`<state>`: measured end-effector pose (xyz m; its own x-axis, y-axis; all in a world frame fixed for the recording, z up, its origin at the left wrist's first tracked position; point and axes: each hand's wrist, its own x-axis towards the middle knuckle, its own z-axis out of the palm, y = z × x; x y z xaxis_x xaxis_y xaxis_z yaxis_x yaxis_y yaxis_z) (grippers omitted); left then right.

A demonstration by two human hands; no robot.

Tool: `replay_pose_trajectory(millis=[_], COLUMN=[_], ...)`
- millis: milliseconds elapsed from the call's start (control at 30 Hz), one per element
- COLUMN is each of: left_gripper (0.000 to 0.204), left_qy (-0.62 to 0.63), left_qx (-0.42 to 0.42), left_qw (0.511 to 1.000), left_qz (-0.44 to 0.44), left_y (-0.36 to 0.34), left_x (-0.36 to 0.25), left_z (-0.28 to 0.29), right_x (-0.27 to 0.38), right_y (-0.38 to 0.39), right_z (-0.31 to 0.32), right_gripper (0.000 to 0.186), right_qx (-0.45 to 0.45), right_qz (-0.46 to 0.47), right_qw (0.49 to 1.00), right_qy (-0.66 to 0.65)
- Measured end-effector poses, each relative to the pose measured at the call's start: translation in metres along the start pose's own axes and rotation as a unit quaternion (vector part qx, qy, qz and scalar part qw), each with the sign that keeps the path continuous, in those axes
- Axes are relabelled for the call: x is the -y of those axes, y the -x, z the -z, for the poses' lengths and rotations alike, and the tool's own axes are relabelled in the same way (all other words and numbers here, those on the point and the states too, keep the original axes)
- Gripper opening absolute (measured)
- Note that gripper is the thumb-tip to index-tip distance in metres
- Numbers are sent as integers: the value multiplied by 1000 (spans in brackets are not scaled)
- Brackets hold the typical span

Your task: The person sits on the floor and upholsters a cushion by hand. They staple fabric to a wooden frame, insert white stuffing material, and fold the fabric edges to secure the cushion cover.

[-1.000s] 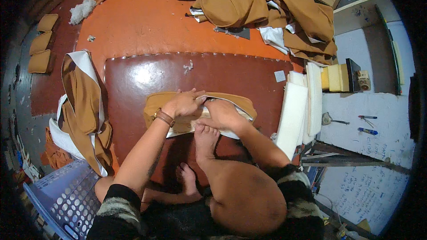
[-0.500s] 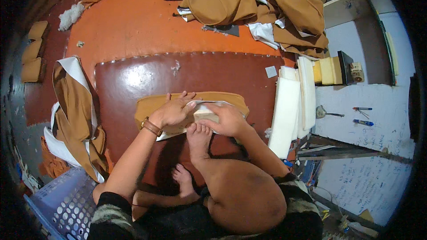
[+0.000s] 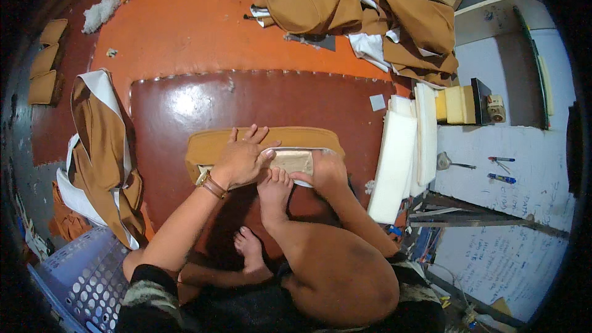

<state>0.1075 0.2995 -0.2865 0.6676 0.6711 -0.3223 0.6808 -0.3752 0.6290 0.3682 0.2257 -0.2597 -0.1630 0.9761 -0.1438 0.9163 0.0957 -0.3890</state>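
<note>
A long tan fabric cover (image 3: 216, 140) lies crosswise in front of me on the dark red padded surface. Its white-edged opening faces me, showing a pale beige filling (image 3: 295, 161) inside. My left hand (image 3: 242, 158) rests flat on the cover's left half, fingers spread, thumb at the rim of the opening. At the right end, my right hand (image 3: 329, 169) grips the cover's edge; its fingers are tucked out of sight in the opening and the thumb lies along the near side. The toes of my foot (image 3: 275, 186) press against the near edge, between the hands.
Tan and white fabric pieces (image 3: 102, 148) lie at left, above a purple perforated basket (image 3: 86, 280). White foam strips (image 3: 394, 160) stand at right, beside yellow foam blocks (image 3: 457, 105). A heap of tan covers (image 3: 314, 3) sits at the back. Pens (image 3: 502, 178) lie far right.
My right hand has drawn to the right, its fingers going into the opening, so more of the beige filling shows. The left hand stays on the cover, its fingers still spread.
</note>
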Motion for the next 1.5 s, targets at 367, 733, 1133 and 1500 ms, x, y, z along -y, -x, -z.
replay_pose_trajectory(millis=[367,733,1133,1500], left_gripper=[48,52,54,61], left_qy=[-55,-59,-47,-164], left_qx=[-31,-37,-47,-139], left_qw=[998,997,998,976], left_qz=[-28,-28,-25,-36], left_y=[2,8,18,37], left_x=[-6,-1,-7,-23], left_z=[0,-6,-13,-41], right_x=[2,-32,-9,-14], right_y=[-71,-50,-20,2], right_z=[39,-17,-13,-44], right_gripper=[99,58,45,38], right_qx=[112,191,58,-106], right_qz=[112,158,134,204], right_qw=[987,968,988,972], right_qy=[-4,-31,-54,41])
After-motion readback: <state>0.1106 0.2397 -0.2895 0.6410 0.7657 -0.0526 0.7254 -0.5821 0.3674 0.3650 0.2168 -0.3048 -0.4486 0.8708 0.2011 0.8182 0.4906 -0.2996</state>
